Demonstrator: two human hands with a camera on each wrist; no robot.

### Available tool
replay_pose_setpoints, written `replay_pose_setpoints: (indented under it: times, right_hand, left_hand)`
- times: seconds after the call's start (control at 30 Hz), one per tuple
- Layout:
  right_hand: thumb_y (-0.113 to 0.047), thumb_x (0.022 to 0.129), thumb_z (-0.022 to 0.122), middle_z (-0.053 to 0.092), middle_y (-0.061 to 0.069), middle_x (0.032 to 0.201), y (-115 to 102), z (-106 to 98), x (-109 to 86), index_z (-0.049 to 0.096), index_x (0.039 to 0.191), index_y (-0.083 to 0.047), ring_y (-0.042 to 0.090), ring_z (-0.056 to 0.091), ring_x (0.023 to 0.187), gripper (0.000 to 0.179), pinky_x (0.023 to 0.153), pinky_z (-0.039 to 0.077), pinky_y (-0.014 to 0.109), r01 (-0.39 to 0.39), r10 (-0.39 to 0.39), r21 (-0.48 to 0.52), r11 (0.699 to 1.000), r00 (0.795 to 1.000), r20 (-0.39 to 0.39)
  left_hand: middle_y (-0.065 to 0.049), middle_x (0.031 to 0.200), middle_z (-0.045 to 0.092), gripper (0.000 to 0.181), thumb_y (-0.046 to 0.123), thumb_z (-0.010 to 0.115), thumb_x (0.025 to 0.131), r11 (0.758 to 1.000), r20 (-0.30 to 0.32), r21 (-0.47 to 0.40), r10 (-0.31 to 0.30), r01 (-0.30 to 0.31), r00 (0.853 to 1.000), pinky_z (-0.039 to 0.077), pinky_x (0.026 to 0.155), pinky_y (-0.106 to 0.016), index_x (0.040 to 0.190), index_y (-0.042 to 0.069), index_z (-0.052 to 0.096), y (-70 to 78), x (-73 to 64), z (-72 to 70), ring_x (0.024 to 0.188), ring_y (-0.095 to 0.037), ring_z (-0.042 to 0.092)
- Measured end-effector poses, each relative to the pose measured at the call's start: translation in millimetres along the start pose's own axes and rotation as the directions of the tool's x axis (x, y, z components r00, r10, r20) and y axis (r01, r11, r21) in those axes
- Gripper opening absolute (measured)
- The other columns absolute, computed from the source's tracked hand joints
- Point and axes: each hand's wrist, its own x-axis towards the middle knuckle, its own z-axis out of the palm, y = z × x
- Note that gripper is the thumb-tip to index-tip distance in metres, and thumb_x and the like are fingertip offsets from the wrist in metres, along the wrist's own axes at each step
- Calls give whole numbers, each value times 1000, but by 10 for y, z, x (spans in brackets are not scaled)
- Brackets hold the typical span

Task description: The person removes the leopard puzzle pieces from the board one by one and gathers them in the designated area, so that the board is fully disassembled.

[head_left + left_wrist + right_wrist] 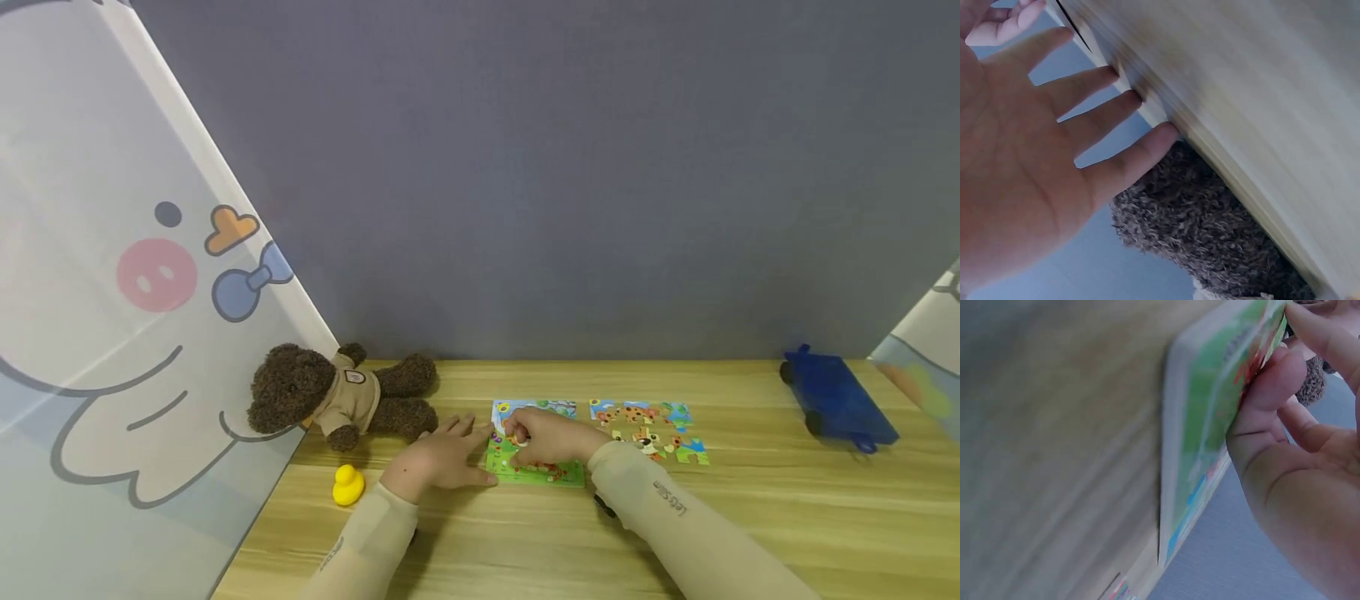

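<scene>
A jigsaw puzzle board (pixel 525 478) with a green and blue picture lies flat on the table, partly covered by my right hand (pixel 555 437). In the right wrist view, the thumb (pixel 1275 378) and a finger pinch a small green-edged puzzle piece (pixel 1277 339) tilted over the board. My left hand (pixel 444 457) is spread at the board's left side, fingers straight, with its index fingertip and thumb tip at the board's edge. Several loose puzzle pieces (pixel 693 452) lie to the right of the board, some close together.
A brown teddy bear (pixel 356 400) in a beige top lies at the back left. In front of it stands a yellow rubber duck (pixel 348 486). A blue toy cart (pixel 836 396) sits at the far right. A grey panel (pixel 525 208) rises behind the wooden table (pixel 750 517).
</scene>
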Motion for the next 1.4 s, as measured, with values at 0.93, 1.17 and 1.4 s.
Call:
replay_pose_setpoints:
  times: [0.93,1.17,1.4]
  right_hand:
    - [-14,101,75,54,1,97,26,-43,-42,53,121,-11,14,49,77,30,69,44,28,13,-27,106,994,991,129]
    - [-14,101,75,54,1,94,49,-36,-30,52,121,-13,13,49,71,31,65,44,26,13,-28,113,994,991,129]
    - [-12,100,74,56,1,93,44,-39,-35,52,121,-13,14,50,69,30,62,45,28,23,-42,139,990,991,130]
  left_hand:
    - [-10,178,29,87,72,69,91,998,-50,53,19,-17,999,37,122,-76,165,36,41,-34,9,36,161,-42,36]
    - [-9,178,30,86,71,69,92,998,-49,60,19,-16,999,38,122,-75,165,35,42,-33,13,36,161,-42,36]
    - [-10,178,31,86,71,70,91,998,-51,55,20,-17,998,38,122,-75,165,34,43,-37,21,39,161,-42,37]
